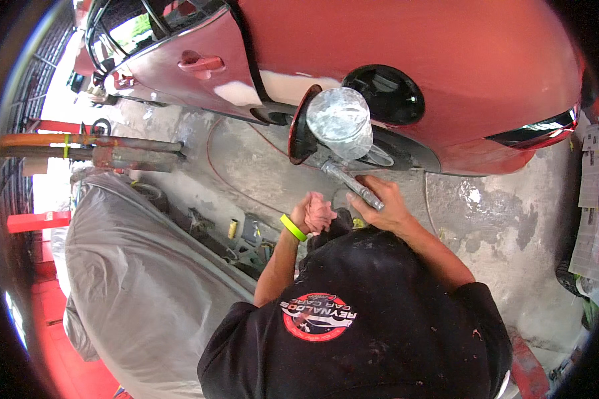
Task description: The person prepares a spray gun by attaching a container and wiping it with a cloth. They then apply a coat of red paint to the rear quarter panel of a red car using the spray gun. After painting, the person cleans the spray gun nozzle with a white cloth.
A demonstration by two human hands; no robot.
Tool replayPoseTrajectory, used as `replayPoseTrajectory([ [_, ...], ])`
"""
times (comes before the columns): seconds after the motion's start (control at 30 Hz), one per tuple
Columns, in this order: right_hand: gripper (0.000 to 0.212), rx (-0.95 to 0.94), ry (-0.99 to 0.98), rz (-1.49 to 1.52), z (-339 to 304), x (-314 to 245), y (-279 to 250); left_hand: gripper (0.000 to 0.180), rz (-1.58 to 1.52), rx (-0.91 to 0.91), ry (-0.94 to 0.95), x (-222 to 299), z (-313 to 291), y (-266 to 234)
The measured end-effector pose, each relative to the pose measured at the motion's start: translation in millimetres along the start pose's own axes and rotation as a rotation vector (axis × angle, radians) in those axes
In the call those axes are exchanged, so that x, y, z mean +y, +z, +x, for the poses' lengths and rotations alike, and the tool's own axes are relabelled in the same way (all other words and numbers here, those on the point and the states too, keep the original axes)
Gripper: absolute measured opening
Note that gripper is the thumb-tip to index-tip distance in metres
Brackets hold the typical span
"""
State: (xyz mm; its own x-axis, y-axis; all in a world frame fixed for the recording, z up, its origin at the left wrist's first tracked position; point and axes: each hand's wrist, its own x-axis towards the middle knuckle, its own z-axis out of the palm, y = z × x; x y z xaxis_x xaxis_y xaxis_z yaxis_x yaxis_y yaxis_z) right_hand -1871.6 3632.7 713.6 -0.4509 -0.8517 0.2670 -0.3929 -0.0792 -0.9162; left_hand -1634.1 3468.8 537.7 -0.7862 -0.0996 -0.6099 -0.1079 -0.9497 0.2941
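My right hand [394, 207] is closed round the grey, smeared handle of a spray gun [350, 182]. A cloudy whitish cup [343, 120] sits at its upper end, close to the side of a red car [432, 40]. Bunched in my closed left hand [301, 216] is a pink cloth [320, 213], held low in front of me. A yellow-green band circles that wrist. Beyond the cup, the car's side has a round black recess [393, 96], with a red-edged flap [303, 126] standing out beside it. The cup hides part of the wheel [379, 156].
At left, a grey sheet [146, 259] drapes a large shape. Padded bars [93, 143] jut in above it. Various parts [249, 233] and a small yellow cylinder [233, 229] lie on the floor beside the sheet. A thin red hose [209, 143] curves over the worn concrete.
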Motion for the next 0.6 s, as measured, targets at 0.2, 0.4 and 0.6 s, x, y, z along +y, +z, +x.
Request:
replayPoseTrajectory([
  [0.2,0.025,0.309,0.28,-0.123,-13.3,9.5,-4.0,0.051,-0.069,0.081,0.021,0.2,21.1,6.9],
  [0.4,0.029,0.328,0.286,-0.225,13.5,14.5,-16.8,0.051,-0.027,0.034,-0.076,-17.7,41.5,-13.7],
  [0.6,0.03,0.344,0.144,-0.198,32.3,24.1,-2.2,0.038,0.052,-0.146,0.066,-4.6,39.7,35.2],
])
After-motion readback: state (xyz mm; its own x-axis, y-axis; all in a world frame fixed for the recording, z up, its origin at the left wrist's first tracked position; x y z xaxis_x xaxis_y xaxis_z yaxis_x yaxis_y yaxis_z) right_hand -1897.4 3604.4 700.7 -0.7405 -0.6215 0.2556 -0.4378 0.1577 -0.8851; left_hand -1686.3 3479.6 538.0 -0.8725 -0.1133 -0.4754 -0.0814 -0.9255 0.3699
